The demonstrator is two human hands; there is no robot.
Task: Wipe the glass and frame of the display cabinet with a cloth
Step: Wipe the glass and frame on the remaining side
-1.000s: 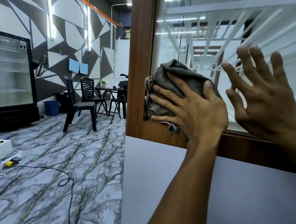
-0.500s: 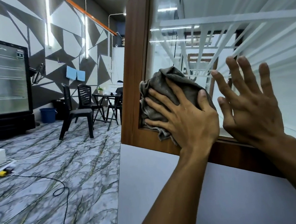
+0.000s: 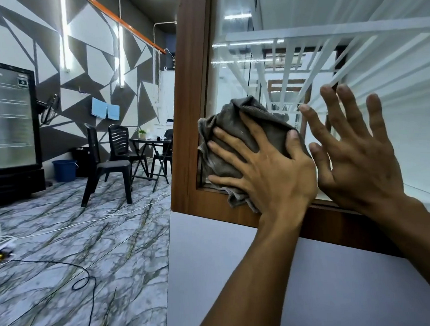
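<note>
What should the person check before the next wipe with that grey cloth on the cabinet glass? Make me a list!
1. Hold: ok, the left hand presses the cloth with spread fingers.
2. Place: ok, the cloth sits in the lower left corner of the glass, against the wooden frame.
3. Path to the right: not ok, the open right hand is just beside the cloth.
4. Right hand touching the glass: cannot tell.
5. Glass clean: cannot tell, reflections hide it.
</note>
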